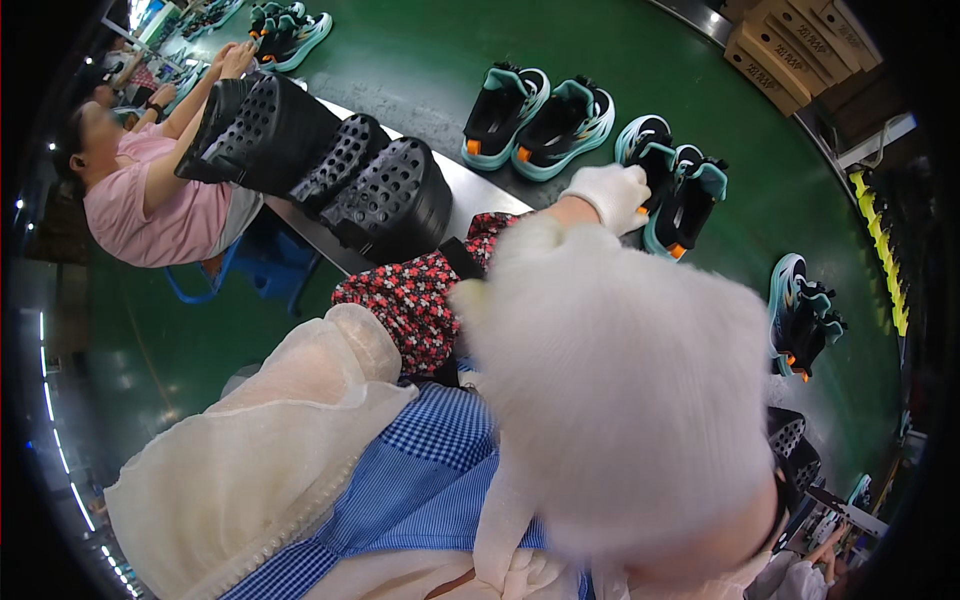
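Left hand: the left hand (605, 195), in a white glove, touches the near side of a black and pale blue shoe (648, 155); the fingers are curled, but I cannot tell if they grip it.
Right hand: the right hand (625, 390), also in a white glove, is up close and blurry; I cannot tell if it holds anything, or if it touches the left arm behind it.
Touched shoe: it stands on the far side of the hands, just beside its match on the right (690, 205).
Table: the long table (730, 130) has a green top and a shiny silver edge on the near left.
Other shoes: one pair (560, 125) stands left of the touched shoe, another (800, 320) sits to the right, and more (290, 40) are at the far left.
Shoe look: black inside, pale blue soles, little orange bits on many of them.
Black things: black pieces with round holes (390, 195) rest in a row on the left, by the silver edge.
Room: a person in a pink top (165, 205) sits at the left on a blue seat (270, 265); brown boxes (800, 50) are stacked at the far right, with a yellow bumpy strip (880, 250) nearer. Bright lights (62, 450) shine along the left.
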Available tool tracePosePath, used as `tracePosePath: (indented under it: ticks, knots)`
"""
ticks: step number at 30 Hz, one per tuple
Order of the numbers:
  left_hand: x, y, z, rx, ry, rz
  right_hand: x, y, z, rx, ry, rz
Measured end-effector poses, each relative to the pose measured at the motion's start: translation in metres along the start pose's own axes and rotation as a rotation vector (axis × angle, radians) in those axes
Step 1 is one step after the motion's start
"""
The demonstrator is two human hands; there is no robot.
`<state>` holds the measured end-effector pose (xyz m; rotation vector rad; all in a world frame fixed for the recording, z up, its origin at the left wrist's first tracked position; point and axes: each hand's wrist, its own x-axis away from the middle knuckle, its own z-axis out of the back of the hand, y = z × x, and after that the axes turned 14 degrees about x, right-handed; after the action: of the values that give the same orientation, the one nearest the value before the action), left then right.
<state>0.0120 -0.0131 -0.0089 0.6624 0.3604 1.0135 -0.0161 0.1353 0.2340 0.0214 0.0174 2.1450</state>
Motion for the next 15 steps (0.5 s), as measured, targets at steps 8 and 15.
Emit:
tracePosePath:
  ticks: [8,15]
  knots:
    - [-0.027,-0.008,-0.011,-0.104,-0.283,0.056,-0.014,0.166,-0.206,0.113,-0.338,-0.458]
    - [-0.008,0.027,0.008,-0.278,-0.515,0.074,0.052,0.229,-0.250,0.092,-0.227,-0.601]
